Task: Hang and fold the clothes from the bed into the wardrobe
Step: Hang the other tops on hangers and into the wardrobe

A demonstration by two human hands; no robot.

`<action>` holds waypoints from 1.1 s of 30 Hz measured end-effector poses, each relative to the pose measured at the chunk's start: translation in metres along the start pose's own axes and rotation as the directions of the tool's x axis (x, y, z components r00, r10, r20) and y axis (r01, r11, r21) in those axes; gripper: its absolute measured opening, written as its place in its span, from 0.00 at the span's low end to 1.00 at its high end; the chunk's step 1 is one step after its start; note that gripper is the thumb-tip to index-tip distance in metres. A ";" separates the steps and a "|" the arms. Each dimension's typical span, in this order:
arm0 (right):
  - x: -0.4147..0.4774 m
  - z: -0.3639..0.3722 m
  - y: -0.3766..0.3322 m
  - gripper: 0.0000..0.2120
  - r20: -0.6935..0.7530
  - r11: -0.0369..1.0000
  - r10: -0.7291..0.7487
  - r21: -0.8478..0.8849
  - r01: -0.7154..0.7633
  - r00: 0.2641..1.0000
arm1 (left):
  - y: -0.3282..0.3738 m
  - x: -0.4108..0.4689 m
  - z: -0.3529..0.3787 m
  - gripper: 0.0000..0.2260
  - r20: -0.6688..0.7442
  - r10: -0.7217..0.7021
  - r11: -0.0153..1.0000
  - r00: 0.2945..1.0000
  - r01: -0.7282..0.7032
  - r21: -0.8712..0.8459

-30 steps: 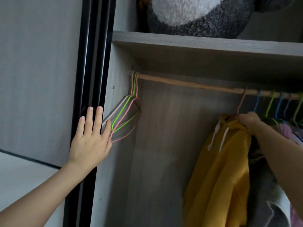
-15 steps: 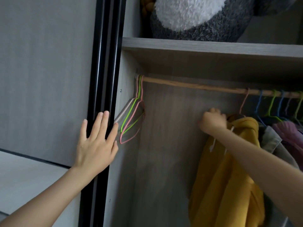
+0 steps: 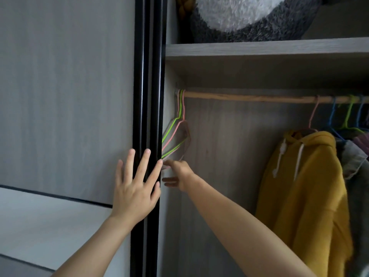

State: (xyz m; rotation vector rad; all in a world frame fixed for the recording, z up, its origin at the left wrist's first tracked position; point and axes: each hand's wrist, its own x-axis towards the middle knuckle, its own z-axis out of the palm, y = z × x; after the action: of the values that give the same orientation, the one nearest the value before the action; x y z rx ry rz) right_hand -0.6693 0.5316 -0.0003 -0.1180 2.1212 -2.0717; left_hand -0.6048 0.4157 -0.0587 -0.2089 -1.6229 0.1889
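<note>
My left hand [image 3: 135, 186] lies flat with spread fingers on the black edge of the sliding door [image 3: 147, 96]. My right hand [image 3: 177, 174] reaches across the wardrobe to the bottom of the empty wire hangers [image 3: 177, 134], pink and green, at the left end of the wooden rail [image 3: 249, 97]; its fingers are stretched out and touch the lowest hanger. A yellow hoodie [image 3: 307, 186] hangs on a pink hanger further right, beside other hung clothes [image 3: 357, 156].
A shelf [image 3: 259, 48] above the rail carries a big grey and white plush toy [image 3: 249, 19]. The grey door panel [image 3: 65, 96] fills the left. Between the empty hangers and the hoodie the rail is bare.
My right hand left the yellow hoodie and swept left across the wardrobe to the empty hangers. My left hand stayed on the door edge.
</note>
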 end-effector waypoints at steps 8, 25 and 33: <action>0.003 0.003 -0.011 0.20 -0.096 0.999 0.049 -0.017 -0.051 0.994 | -0.002 -0.003 0.000 0.21 0.005 -0.011 0.999 1.000 0.012 -0.035; 0.023 0.004 -0.028 0.25 -0.128 0.987 0.071 0.155 -0.051 0.989 | -0.002 -0.004 0.003 0.21 -0.004 -0.009 0.999 1.000 0.008 -0.034; 0.016 -0.032 -0.042 0.32 -0.323 0.981 -0.192 -0.090 0.172 0.927 | -0.003 -0.004 0.004 0.21 -0.003 -0.005 0.999 1.000 0.005 -0.046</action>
State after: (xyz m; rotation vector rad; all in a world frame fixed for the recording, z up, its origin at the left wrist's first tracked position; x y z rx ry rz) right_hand -0.6934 0.5591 0.0410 0.0297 2.4526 -2.2683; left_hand -0.6090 0.4119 -0.0626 -0.2400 -1.6259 0.1476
